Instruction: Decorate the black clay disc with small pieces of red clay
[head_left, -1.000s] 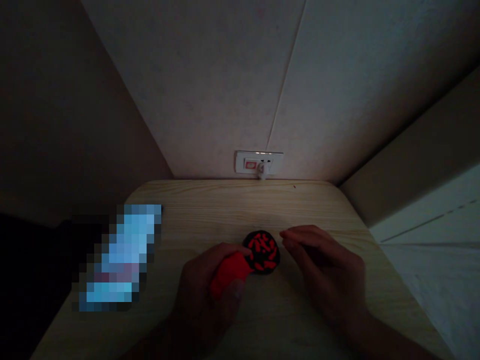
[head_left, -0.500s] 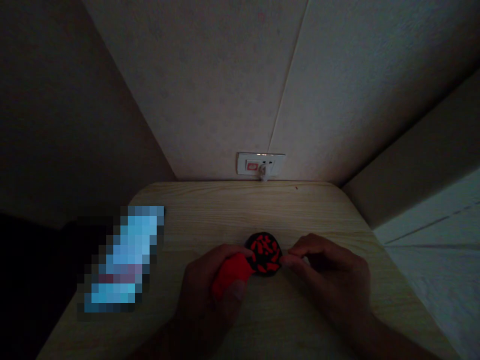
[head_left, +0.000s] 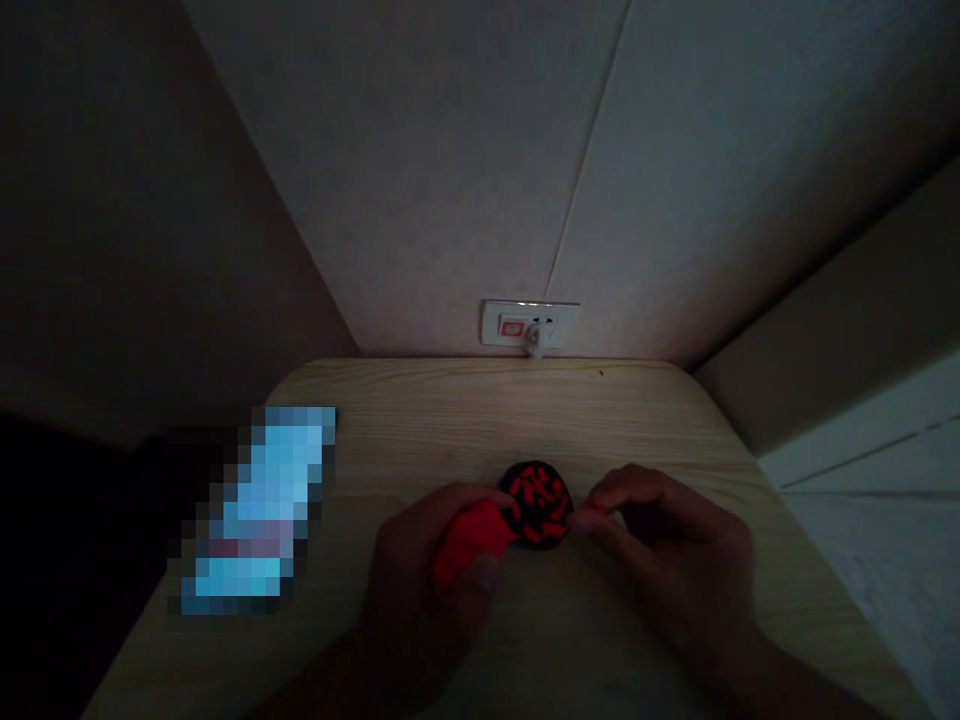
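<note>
Left hand [head_left: 409, 560] grips red lump [head_left: 471, 540] left of black disc [head_left: 537, 519]; right hand [head_left: 682, 545] pinches red bit [head_left: 598, 509]. Bumping could shift disc.

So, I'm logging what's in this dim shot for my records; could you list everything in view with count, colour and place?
Wall: 1, pale, behind
Tabletop: 1, light wood, below the wall
Socket plate: 1, white with a red patch, on the wall
Plug: 1, whitish, in the socket plate
Speck: 1, dark, tabletop's far edge
Pixelated oblong: 1, mostly blue, tabletop's left
Black disc: 1, black, between the hands
Red pieces: several, red, on the black disc
Red lump: 1, red, in the left hand
Small bit: 1, reddish, seemingly pinched in the right hand
Hands: 2, shadowed, left and right of the black disc
</note>
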